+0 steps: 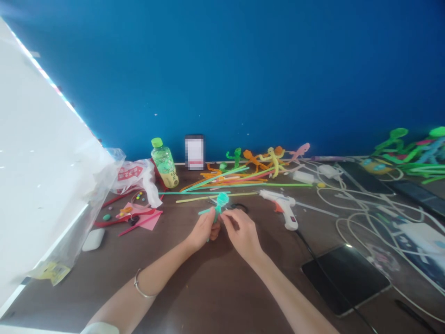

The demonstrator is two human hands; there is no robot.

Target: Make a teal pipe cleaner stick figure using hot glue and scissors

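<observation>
A teal pipe-cleaner figure stands up between my hands, its head above my fingers and its stems reaching out to the sides. My left hand grips its lower stems. My right hand pinches an arm of the figure with thumb and fingertips. Just behind the fingers lie black-handled scissors, partly hidden by the figure. A white hot glue gun lies on the desk to the right of my right hand. Loose pipe cleaners lie beyond the figure.
Finished pipe-cleaner figures lean against a blue wall. A green-capped bottle, plastic bag and pink paper stand left. White cables and a black tablet lie right.
</observation>
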